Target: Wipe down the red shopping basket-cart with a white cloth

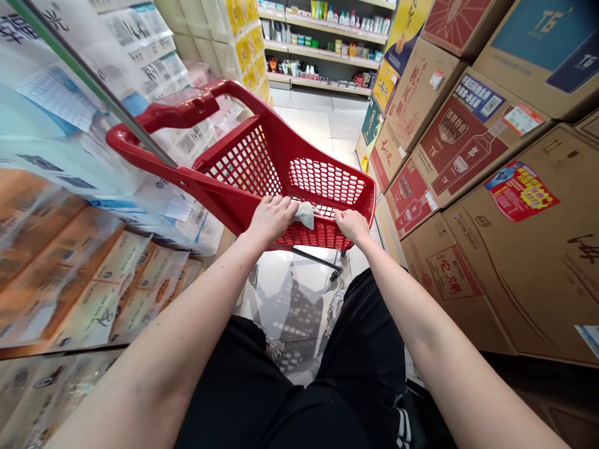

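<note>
A red plastic shopping basket (pixel 262 162) on wheels stands tilted in a narrow shop aisle in front of me. My left hand (pixel 271 218) is closed on a pale cloth (pixel 305 214) and presses it against the basket's near rim. My right hand (pixel 350 226) grips the same rim a little to the right, fingers curled over the edge. The basket's red handle (pixel 173 115) sticks up to the left. Nothing shows inside the basket.
Stacked packs of tissue paper (pixel 70 187) fill the left side. Brown cardboard cartons (pixel 491 187) are piled high on the right. The tiled floor (pixel 322 121) runs ahead to shelves of bottles (pixel 327 43) at the far end.
</note>
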`<state>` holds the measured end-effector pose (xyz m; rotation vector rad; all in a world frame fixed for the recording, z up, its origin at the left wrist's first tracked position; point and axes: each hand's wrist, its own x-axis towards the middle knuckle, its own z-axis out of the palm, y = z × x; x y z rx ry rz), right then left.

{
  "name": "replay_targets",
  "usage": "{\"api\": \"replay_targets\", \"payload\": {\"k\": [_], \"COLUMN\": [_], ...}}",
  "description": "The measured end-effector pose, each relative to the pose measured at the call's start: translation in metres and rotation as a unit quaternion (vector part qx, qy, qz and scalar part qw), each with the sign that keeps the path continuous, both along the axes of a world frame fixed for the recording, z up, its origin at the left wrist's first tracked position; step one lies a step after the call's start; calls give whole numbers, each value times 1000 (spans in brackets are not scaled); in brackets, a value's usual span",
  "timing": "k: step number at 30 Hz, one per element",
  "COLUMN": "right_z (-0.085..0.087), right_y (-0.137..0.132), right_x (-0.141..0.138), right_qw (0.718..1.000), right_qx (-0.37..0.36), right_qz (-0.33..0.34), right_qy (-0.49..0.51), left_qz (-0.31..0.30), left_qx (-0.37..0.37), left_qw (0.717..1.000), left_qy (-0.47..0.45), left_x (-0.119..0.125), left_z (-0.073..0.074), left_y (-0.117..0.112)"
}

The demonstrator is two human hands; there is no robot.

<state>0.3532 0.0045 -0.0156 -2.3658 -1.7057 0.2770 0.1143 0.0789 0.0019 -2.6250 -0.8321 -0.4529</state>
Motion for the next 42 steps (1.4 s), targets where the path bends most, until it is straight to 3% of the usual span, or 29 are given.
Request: {"api": "replay_targets", "payload": {"k": [7,10,14,23,28,34,37,42], "right_z": [1,1,-1,0,1,2,1,-2], "right_y": [6,7,10,9,9,14,16,16], "right_x": [9,6,-1,-5,7,14,14,16], "right_qw": [999,999,999,999,999,999,999,999], "right_qx": [-23,-31,-31,-30,-24,-36,-36,-30], "right_qz": [35,36,30,11,48,36,28,20], "right_qy": [12,12,6,-5,-5,-6,-2,-14], "left_qz": [26,47,62,25,22,54,72,69], "left_qx": [13,11,32,19,27,16,27,1], "left_qw": [1000,999,997,998,999,998,997,997], "left_qy": [1,-8,34,59,16,-21,-3,42], "left_x": [-61,-75,-73,-41,-63,-101,-100,-75], "left_z": [21,26,28,22,28,42,44,41], "left_y": [6,2,-8,-17,-12,-8,-9,-13]}}
